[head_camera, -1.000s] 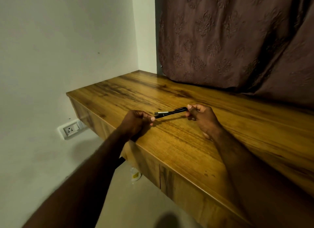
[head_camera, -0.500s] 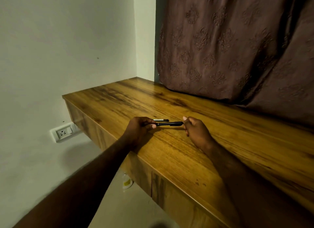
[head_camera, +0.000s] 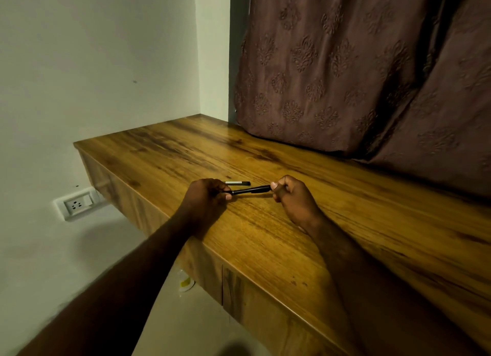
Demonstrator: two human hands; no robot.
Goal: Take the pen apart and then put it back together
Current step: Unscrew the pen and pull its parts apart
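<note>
A slim black pen body (head_camera: 251, 190) is held level just above the wooden desk (head_camera: 265, 231). My left hand (head_camera: 206, 196) pinches its left end and my right hand (head_camera: 291, 199) pinches its right end. Just behind the pen, a small separate pen part (head_camera: 237, 182), white with a black end, lies flat on the desk top. The pen's two ends are hidden inside my fingers.
A brown patterned curtain (head_camera: 358, 71) hangs down onto the back of the desk. The desk's front edge runs close under my wrists. A white wall socket (head_camera: 77, 203) sits low on the left wall, and a small white and yellow object (head_camera: 186, 282) lies on the floor below.
The pen has tilted from raised at the right to nearly level, and both hands sit lower over the desk. The view has shifted a little. The small part stays on the desk.
</note>
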